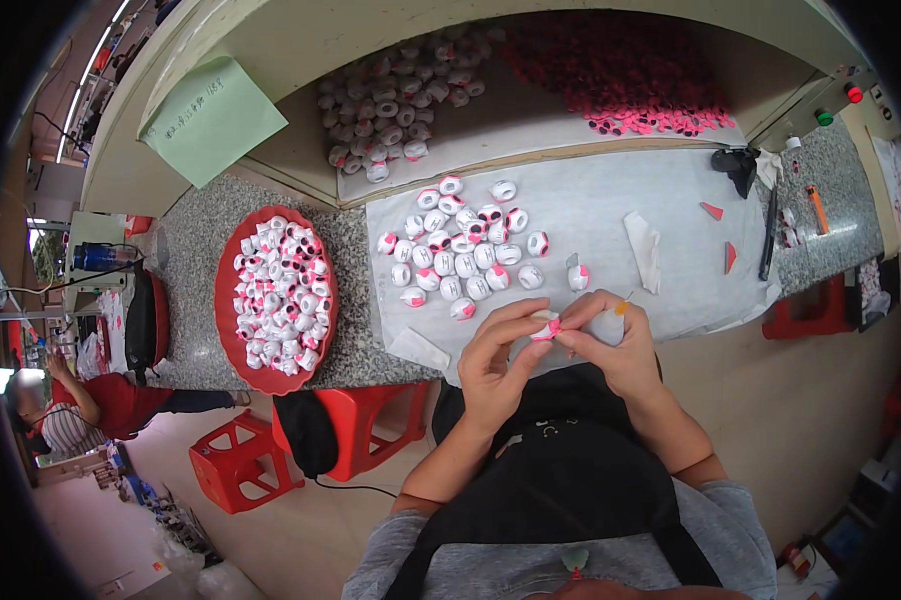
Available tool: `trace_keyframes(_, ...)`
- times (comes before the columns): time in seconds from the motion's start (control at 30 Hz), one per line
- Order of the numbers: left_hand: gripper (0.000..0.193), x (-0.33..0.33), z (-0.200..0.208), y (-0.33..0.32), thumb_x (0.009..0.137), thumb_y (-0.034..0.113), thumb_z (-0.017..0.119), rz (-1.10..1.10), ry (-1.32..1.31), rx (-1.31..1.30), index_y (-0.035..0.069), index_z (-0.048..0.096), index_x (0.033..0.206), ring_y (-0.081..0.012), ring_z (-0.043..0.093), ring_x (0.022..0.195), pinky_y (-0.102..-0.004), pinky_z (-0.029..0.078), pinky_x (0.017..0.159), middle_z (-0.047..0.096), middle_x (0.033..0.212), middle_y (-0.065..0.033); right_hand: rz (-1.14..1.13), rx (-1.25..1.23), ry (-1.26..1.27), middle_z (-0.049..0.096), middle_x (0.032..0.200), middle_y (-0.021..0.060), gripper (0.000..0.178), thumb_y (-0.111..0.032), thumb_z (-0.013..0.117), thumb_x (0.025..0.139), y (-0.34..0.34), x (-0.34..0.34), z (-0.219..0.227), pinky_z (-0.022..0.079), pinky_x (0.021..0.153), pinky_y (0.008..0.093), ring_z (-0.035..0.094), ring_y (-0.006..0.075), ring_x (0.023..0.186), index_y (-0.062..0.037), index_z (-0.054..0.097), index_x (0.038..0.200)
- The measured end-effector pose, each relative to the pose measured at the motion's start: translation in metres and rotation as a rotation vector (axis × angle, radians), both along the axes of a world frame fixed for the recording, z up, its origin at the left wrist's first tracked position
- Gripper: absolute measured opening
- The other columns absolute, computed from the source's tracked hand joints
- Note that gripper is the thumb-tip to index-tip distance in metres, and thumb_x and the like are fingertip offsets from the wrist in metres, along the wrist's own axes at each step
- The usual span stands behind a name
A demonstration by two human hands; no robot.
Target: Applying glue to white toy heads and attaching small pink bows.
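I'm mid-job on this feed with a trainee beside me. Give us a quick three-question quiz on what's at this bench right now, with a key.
1. True or false: the red bowl stands to the left of the white sheet.
2. What are the left hand and right hand both touching? A) a pink-and-white piece; B) the green note; C) a red stool.
3. Fill in the colour: on the right of the shelf, the wide heap is mostly ____.

Key: 1. True. 2. A. 3. Pink.
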State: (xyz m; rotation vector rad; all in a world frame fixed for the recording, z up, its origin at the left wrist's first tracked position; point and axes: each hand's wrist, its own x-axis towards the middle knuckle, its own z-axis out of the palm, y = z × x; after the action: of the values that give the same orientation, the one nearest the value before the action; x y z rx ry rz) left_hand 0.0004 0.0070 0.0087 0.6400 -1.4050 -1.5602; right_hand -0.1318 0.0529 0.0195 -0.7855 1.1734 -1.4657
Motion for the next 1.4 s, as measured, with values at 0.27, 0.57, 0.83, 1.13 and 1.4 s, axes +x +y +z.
trace_keyframes(0.27, 0.024, 0.007, -0.001, -0.001, 0.072, -0.007, 0.051, -0.101, 0.167, 0.279, -0.004, 0.048, 0.095, -0.0196, 0.047, 0.095, -0.0282, 0.037, 0.083, 0.049, 0.100, -0.0157, 0.101, -0.104, 0.141, 0.051, 0.067, 0.0049, 0.027, 0.002, 0.063, 0.062, -0.005, 0.000, 0.012, 0.037, 0.053, 0.0188, 0.048, 0.0079, 0.059, 0.0022, 0.051, 0.087)
trace_keyframes(0.57, 0.021, 0.011, -0.014, -0.005, 0.071, -0.005, 0.053, -0.190, 0.190, 0.141, -0.004, 0.050, 0.092, -0.0203, 0.048, 0.095, -0.0299, 0.036, 0.084, 0.052, 0.097, -0.0143, 0.123, -0.098, 0.116, 0.054, 0.071, 0.0077, 0.022, 0.003, 0.064, 0.062, 0.000, 0.002, 0.000, 0.039, 0.047, 0.0201, 0.050, 0.0095, 0.054, 0.0027, 0.054, 0.082)
trace_keyframes(0.83, 0.023, 0.010, -0.006, -0.002, 0.073, -0.004, 0.051, -0.228, 0.181, 0.327, -0.004, 0.049, 0.096, -0.0197, 0.046, 0.097, -0.0299, 0.034, 0.086, 0.050, 0.099, -0.0138, 0.085, -0.073, 0.050, 0.054, 0.070, 0.0079, 0.024, 0.003, 0.063, 0.063, 0.001, 0.002, -0.001, 0.039, 0.046, 0.0208, 0.050, 0.0095, 0.054, 0.0032, 0.053, 0.085)
trace_keyframes(1.13, 0.026, 0.009, -0.013, 0.001, 0.071, -0.007, 0.052, -0.177, 0.188, 0.260, -0.005, 0.048, 0.096, -0.0181, 0.045, 0.099, -0.0296, 0.033, 0.088, 0.050, 0.099, -0.0131, 0.110, -0.059, 0.107, 0.054, 0.070, 0.0075, 0.022, 0.004, 0.059, 0.065, 0.000, 0.001, 0.001, 0.039, 0.047, 0.0193, 0.050, 0.0083, 0.055, 0.0032, 0.052, 0.086)
trace_keyframes(1.4, 0.023, 0.008, -0.017, -0.004, 0.070, -0.005, 0.054, -0.213, 0.255, 0.270, -0.003, 0.049, 0.093, -0.0198, 0.046, 0.097, -0.0350, 0.030, 0.090, 0.052, 0.095, -0.0135, 0.154, -0.025, 0.018, 0.051, 0.062, 0.0021, 0.019, 0.000, 0.059, 0.068, 0.000, 0.001, 0.004, 0.037, 0.048, 0.0182, 0.047, 0.0056, 0.054, 0.0010, 0.054, 0.086)
